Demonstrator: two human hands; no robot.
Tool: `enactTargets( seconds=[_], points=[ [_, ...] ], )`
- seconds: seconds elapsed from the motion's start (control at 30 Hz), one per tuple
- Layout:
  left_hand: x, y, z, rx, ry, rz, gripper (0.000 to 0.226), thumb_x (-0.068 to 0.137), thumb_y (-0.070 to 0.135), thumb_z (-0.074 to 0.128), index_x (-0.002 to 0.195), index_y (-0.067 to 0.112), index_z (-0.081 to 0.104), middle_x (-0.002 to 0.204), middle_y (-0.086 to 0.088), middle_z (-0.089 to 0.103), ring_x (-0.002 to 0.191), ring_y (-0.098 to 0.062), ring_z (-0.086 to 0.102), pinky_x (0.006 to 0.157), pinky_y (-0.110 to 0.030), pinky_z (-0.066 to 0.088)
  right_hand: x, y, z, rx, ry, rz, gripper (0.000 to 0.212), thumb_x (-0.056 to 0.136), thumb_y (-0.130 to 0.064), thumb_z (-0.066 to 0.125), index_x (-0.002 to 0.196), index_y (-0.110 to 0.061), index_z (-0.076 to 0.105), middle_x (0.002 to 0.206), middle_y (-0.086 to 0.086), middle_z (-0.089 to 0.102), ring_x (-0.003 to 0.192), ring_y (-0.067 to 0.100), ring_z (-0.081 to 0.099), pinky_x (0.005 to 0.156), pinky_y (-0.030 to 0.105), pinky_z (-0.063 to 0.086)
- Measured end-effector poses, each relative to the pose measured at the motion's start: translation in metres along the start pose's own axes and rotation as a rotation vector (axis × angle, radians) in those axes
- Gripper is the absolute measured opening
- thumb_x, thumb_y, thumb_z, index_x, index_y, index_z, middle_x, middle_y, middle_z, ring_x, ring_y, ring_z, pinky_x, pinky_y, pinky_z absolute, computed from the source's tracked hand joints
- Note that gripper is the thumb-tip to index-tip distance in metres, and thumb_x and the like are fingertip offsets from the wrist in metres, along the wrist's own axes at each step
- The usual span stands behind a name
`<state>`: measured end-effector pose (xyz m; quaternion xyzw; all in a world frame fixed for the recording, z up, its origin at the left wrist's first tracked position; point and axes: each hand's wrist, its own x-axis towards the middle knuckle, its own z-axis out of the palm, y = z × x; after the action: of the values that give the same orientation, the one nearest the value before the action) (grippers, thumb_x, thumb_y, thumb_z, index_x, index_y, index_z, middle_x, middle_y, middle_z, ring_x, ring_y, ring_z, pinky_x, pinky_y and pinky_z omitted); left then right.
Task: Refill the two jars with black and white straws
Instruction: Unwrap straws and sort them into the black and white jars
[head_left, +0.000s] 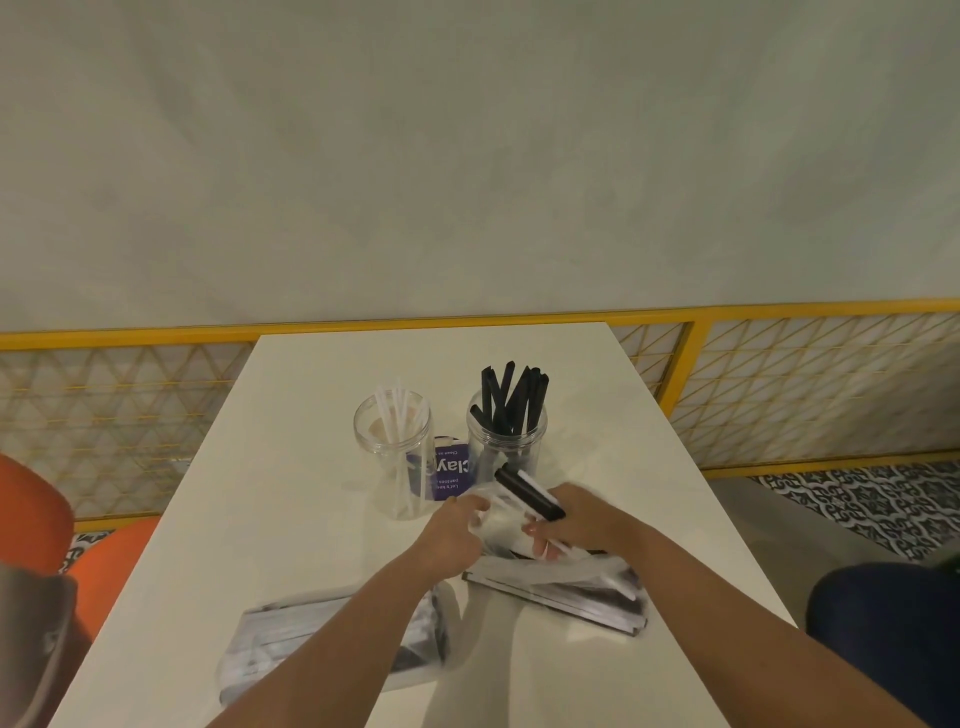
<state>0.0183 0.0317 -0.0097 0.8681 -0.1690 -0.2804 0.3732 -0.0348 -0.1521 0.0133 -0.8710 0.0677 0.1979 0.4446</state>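
Observation:
Two clear jars stand mid-table. The left jar holds a few white straws; the right jar holds several black straws. My right hand grips a small bunch of black and white straws, its far end pointing up-left toward the right jar. My left hand pinches the clear plastic wrapper around that bunch. Two flat plastic packs of straws lie near me: one under my left forearm, one under my right hand.
A purple printed card lies between the jars. The white table ends at a yellow-framed lattice rail beyond. An orange seat stands at the left; a dark blue shape is at the right.

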Motion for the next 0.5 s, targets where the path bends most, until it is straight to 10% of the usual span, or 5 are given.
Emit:
enactTargets(
  seconds=[0.33,0.5],
  points=[
    [0.006,0.002,0.004,0.021,-0.008,0.051,0.053,0.081,-0.002,0.054,0.129,0.019,0.047,0.119,-0.003,0.042,0.100,-0.015,0.044,0.065,-0.010,0.040,0.000,-0.042,-0.015,0.312,0.227,-0.189,0.017,0.091,-0.016,0.058,0.080,-0.006,0.064,0.057,0.000,0.062,0.048,0.012,0.053,0.064,0.026,0.050],
    [0.004,0.007,0.000,0.179,0.213,0.176,0.042,0.081,0.001,0.052,0.120,0.016,0.058,0.123,-0.006,0.040,0.121,-0.023,0.037,0.104,-0.025,0.031,0.002,-0.068,-0.021,0.524,0.267,-0.250,0.017,0.092,-0.011,0.056,0.090,0.004,0.064,0.061,0.007,0.060,0.046,0.013,0.052,0.057,0.024,0.049]
  ],
)
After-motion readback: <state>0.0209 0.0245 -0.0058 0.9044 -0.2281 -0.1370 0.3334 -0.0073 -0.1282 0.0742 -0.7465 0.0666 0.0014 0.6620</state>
